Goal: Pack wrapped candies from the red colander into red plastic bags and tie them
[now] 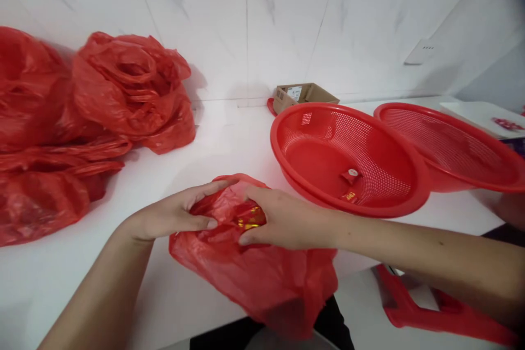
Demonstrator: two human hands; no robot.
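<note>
At the far left, a bulging red plastic bag (pixel 35 197) rests on a white table (pixel 221 136), pressed up beside others like it. Next to it, nearer the wall (pixel 221 22), stands another crumpled red bag (pixel 135 87), its top gathered in loose folds.

Towards the middle, my bare left hand (pixel 176 213) reaches in from the near side. Its thumb and fingers are spread apart in a curve, touching the mouth of an open red bag (pixel 254 270). This open bag lies in front of me at the table's near edge, its lower part hanging over towards my dark-clothed lap (pixel 334 322).

Within the bag's mouth, between my two hands, is a shiny red packet (pixel 251 217) with gold markings. My right hand (pixel 293 216) comes in from the right and is closed around it, thumb below and fingers above.

Beyond my right hand, a small cardboard box (pixel 305 93) sits near the wall. In front of it is a round red basket (pixel 309 161) with two small red wrappers inside.

Farther right, below my forearm, is a red stool (pixel 414 309). A second red basket (pixel 447 139) stands beside the first, and a socket plate (pixel 422 52) is on the wall above.
</note>
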